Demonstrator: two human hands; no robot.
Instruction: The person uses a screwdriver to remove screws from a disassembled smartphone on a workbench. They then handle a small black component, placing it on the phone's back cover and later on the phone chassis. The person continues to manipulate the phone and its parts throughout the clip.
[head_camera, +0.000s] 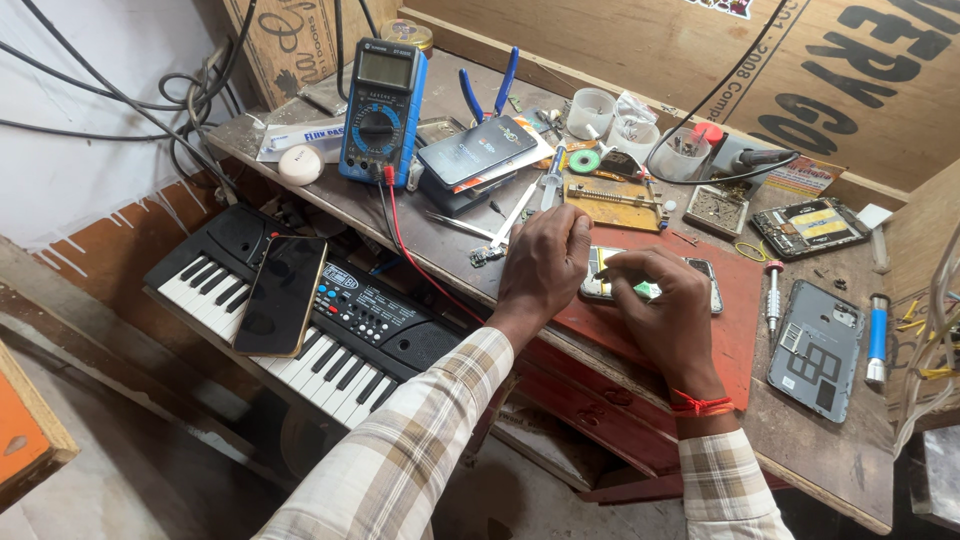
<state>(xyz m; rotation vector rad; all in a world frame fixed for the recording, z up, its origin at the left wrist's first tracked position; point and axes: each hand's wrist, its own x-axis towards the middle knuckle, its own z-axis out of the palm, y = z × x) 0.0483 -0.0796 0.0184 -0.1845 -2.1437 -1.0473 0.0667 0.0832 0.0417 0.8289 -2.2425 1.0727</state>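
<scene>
An opened phone lies on a red mat on the workbench. My left hand rests on the phone's left end, fingers curled over it. My right hand is over the phone's middle and pinches a small light-green pick against it. Most of the phone is hidden under both hands.
A blue multimeter with red lead, a stack of phones, blue pliers, small cups, a circuit board, a screwdriver and a grey back cover lie around. A keyboard with a phone on it stands lower left.
</scene>
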